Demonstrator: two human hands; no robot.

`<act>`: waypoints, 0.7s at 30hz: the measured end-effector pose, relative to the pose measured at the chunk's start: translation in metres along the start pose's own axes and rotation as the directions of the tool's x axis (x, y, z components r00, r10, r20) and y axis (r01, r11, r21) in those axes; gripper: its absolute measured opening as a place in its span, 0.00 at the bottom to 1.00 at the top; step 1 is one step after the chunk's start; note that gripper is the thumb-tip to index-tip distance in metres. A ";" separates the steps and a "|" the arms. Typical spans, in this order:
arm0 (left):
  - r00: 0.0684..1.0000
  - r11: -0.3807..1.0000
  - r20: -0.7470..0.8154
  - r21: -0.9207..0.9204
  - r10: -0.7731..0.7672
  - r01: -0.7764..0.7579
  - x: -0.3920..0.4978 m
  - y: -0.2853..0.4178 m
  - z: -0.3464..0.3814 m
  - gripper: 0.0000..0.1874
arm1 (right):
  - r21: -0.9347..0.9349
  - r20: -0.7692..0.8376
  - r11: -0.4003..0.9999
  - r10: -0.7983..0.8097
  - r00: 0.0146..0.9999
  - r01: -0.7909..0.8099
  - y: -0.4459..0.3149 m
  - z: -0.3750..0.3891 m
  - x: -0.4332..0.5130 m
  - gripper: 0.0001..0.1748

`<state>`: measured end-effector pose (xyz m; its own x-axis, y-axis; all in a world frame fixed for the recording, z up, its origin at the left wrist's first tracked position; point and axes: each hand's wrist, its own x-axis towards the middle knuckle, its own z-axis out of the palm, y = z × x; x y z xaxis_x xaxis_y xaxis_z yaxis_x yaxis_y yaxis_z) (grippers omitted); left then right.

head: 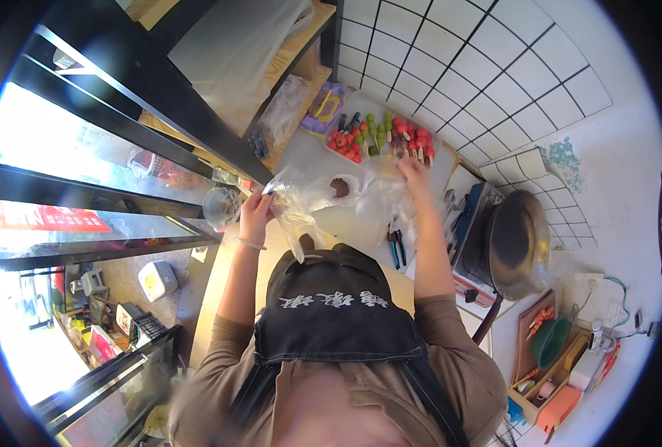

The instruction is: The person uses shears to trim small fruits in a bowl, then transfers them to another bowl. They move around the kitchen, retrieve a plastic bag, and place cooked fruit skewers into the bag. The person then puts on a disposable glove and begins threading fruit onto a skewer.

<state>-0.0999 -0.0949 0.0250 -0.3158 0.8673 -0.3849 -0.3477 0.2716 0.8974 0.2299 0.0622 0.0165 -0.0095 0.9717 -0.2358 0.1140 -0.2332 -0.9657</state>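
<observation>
My left hand (256, 215) pinches a thin clear plastic bag or glove (293, 204), which hangs down towards my apron. Farther right, my right hand (416, 177) grips another crumpled clear plastic piece (384, 193) over the counter. Whether these are bags or disposable gloves I cannot tell. Between the hands, a brown lump (340, 188) lies on clear plastic film (318, 193). Beyond my right hand, a clear tray (359, 101) holds several skewers of red fruit (414, 137) and green fruit (371, 127). Pliers or cutters with blue-and-black handles (397, 248) lie below the right hand's plastic.
To the right, a large wok (518, 243) sits on a portable gas stove (479, 204), its handle (487, 319) pointing towards me. A black-framed shelf (219, 117) rises at left. A clear plastic cup (221, 208) is beside my left hand. A green bowl (551, 342) stands lower right.
</observation>
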 end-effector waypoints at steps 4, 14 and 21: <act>0.999 0.996 0.009 -0.085 -0.033 0.033 -0.013 -0.009 0.000 0.13 | -0.133 -0.233 0.961 -0.267 0.935 0.242 -0.014 0.015 0.092 0.16; 0.998 0.942 0.033 -0.330 -0.048 0.056 -0.050 -0.013 0.018 0.16 | -0.742 0.244 0.398 -0.588 0.771 0.539 -0.052 0.123 0.174 0.19; 0.962 0.911 0.270 -0.384 -0.045 0.150 -0.045 -0.018 0.026 0.17 | 0.058 0.829 0.998 -0.030 0.558 -0.032 -0.040 0.133 -0.026 0.16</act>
<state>-0.0563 -0.1284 0.0320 -0.0499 0.9346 -0.3523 -0.7029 0.2177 0.6772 0.0932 0.0419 0.0467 -0.8325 0.5195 -0.1927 0.0566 -0.2662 -0.9623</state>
